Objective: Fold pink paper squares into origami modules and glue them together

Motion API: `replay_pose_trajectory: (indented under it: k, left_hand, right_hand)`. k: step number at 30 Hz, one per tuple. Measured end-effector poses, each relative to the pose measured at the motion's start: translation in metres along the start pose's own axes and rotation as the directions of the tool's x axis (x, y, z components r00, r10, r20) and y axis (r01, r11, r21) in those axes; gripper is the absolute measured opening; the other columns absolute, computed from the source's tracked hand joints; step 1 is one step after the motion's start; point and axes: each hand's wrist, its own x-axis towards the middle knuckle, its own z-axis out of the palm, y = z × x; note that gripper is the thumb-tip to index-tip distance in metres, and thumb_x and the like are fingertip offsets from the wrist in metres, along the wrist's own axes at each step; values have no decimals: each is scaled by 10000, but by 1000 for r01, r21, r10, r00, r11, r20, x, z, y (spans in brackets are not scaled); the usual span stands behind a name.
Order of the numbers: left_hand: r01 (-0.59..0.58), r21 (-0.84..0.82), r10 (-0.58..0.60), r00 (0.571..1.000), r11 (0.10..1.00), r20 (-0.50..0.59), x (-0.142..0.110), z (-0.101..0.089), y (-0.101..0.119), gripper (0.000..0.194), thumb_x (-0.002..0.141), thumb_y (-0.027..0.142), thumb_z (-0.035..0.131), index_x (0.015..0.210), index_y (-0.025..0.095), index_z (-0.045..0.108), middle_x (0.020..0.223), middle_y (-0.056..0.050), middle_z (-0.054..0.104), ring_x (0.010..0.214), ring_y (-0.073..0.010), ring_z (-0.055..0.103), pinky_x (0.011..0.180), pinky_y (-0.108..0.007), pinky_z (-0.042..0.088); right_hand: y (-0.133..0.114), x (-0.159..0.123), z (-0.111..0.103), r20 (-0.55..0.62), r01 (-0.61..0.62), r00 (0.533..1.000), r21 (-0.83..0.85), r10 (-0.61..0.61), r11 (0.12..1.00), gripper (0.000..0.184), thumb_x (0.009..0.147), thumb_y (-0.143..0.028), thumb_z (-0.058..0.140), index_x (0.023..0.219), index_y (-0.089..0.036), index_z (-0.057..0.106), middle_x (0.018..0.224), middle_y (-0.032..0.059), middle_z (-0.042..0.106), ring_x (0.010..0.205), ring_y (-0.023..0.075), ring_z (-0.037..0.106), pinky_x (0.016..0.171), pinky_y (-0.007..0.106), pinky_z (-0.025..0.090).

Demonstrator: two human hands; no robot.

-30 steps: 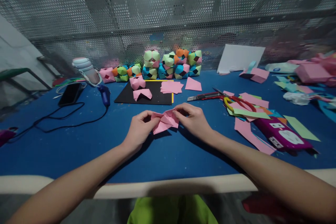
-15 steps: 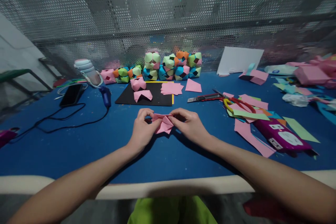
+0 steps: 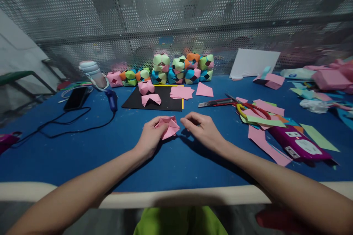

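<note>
My left hand pinches a folded pink paper piece between thumb and fingers, holding it just above the blue table. Its creased flaps face up and to the right; the left part is hidden by my thumb and fingers. Just to the right of the paper, slightly apart from it, my right hand has its thumb and fingertips drawn together with nothing visible in them. Beyond my hands, a black sheet carries a folded pink strip, a pink folded paper piece and several flat pink sheets.
Several coloured paper balls stand in stacked rows at the back. At right lie a box cutter, scissors, paper scraps and a purple case. At left are a bottle, a phone and a blue glue gun with its cord.
Both hands gripped the pink paper before; my right hand has now let go and sits just right of it. The paper has been folded smaller and turned in my left hand.
</note>
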Motion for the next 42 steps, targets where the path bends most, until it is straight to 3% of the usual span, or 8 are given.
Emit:
replay_pose_trajectory:
  k: [7, 11, 20, 29, 34, 37, 39, 42]
  left_hand:
    - [-52, 78, 50, 998, 996, 31, -6, 3, 11, 206, 712, 205, 581, 877, 162, 697, 990, -53, 696, 917, -184, 604, 822, -282, 445]
    - [-45, 98, 44, 999, 994, 11, -8, 5, 12, 221, 686, 223, 614, 886, 168, 691, 926, -41, 699, 845, -171, 603, 783, -280, 448]
    - [-61, 165, 61, 998, 984, 1, -8, 6, 7, 140, 684, 244, 601, 770, 138, 632, 712, -7, 607, 655, -119, 507, 609, -231, 379]
    - [-148, 305, 132, 988, 941, 74, -8, 2, 2, 66, 714, 184, 547, 762, 153, 580, 693, 23, 551, 634, -100, 450, 591, -215, 353]
    - [-182, 330, 156, 982, 926, 106, -9, 2, 4, 43, 728, 197, 549, 721, 155, 547, 695, 23, 555, 664, -108, 481, 615, -215, 374]
    - [-184, 313, 154, 981, 932, 117, -9, 2, 5, 68, 729, 222, 562, 716, 157, 548, 700, 22, 566, 669, -111, 494, 622, -217, 381]
    - [-160, 289, 137, 986, 944, 99, -8, 2, 6, 92, 722, 244, 577, 712, 157, 552, 692, 24, 565, 651, -109, 491, 608, -216, 379]
    - [-97, 246, 86, 995, 965, 55, -7, 2, 6, 108, 710, 254, 587, 744, 153, 565, 695, 24, 561, 628, -105, 484, 579, -214, 370]
  right_hand:
    - [9, -2, 9, 30, 113, 994, -199, -109, 973, 252, 840, -302, 526, 633, -163, 563, 619, 4, 584, 549, 94, 467, 535, 219, 333]
    - [15, 0, 6, 7, 206, 977, -258, -212, 944, 205, 834, -246, 528, 652, -159, 564, 631, 13, 585, 561, 100, 491, 546, 222, 347]
    - [17, 1, -2, 153, 494, 862, -471, -484, 731, 252, 902, -247, 464, 716, -140, 595, 665, 49, 614, 589, 120, 505, 590, 242, 356]
    - [15, 1, -5, 192, 597, 744, -621, -641, 508, 287, 926, -204, 419, 718, -132, 603, 658, 58, 605, 615, 138, 489, 602, 265, 338]
    - [14, 0, -7, 230, 645, 699, -612, -677, 458, 283, 927, -161, 386, 758, -138, 612, 687, 67, 600, 644, 150, 485, 615, 279, 348]
    - [15, 0, -5, 183, 626, 733, -557, -655, 545, 254, 921, -184, 410, 774, -139, 612, 701, 69, 615, 647, 149, 509, 611, 278, 371]
    - [14, 0, -3, 97, 557, 809, -444, -580, 702, 198, 905, -218, 454, 813, -138, 609, 736, 69, 628, 669, 144, 539, 623, 267, 401]
    - [10, -1, 2, -1, 312, 948, -207, -319, 927, 132, 839, -254, 552, 882, -142, 608, 772, 49, 633, 683, 131, 564, 628, 247, 435]
